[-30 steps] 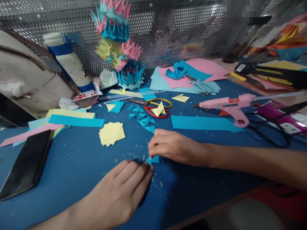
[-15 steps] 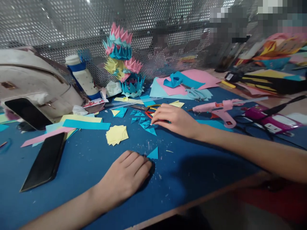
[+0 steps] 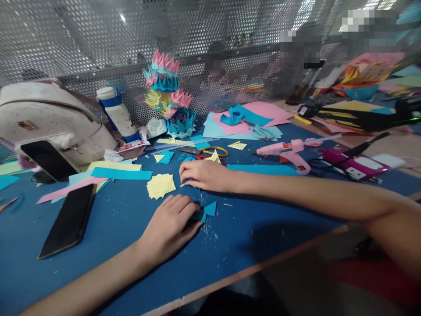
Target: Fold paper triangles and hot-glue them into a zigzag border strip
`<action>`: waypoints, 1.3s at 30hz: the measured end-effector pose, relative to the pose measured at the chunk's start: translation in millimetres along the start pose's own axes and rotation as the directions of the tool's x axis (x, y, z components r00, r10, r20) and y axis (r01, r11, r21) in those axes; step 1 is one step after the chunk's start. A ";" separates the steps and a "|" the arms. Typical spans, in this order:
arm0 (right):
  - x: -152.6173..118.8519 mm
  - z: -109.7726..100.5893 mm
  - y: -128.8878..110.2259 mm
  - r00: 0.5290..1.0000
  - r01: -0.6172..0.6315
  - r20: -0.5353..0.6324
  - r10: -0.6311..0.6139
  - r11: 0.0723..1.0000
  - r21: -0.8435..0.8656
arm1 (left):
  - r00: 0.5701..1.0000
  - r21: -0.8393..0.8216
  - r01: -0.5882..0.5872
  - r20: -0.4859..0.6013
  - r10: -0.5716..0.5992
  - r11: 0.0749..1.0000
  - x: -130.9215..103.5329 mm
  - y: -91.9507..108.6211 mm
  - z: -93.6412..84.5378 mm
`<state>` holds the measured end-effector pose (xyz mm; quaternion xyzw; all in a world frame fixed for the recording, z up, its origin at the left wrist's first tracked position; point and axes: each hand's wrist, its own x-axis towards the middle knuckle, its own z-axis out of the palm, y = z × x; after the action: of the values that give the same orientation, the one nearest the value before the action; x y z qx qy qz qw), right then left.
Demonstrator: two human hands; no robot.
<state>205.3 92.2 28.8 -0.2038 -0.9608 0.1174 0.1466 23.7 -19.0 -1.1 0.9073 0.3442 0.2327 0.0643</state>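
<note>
Got folded blue paper piece (image 3: 209, 210) right of the stack of yellow paper squares (image 3: 161, 186), on its near side; sticking out between thumb and bent fingers of left hand (image 3: 174, 219); cannot tell whether pinching it, with fingertips hidden; got right hand (image 3: 205, 175) just right of stack, with fingers curled and close together; cannot tell if gripping anything; partly hiding small folded blue triangles (image 3: 186, 158); can see scissors (image 3: 198, 152) beyond stack and to its right, pink hot glue gun (image 3: 285, 151) well right of it, black smartphone (image 3: 67, 221) left of it and nearer on the blue tabletop (image 3: 125, 232), blue paper strip (image 3: 121, 173) left of it.
</note>
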 end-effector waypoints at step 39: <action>-209.3 -58.1 -17.4 0.381 -0.922 -0.478 0.791 0.366 -0.128 | 0.816 -0.777 0.389 0.041 -0.577 0.495 4.1 -5.0 -5.9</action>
<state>401.2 -2.8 38.8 -0.7216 -0.6665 -0.0455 0.1815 20.6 -12.8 4.2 0.6276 0.4609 0.4272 0.4596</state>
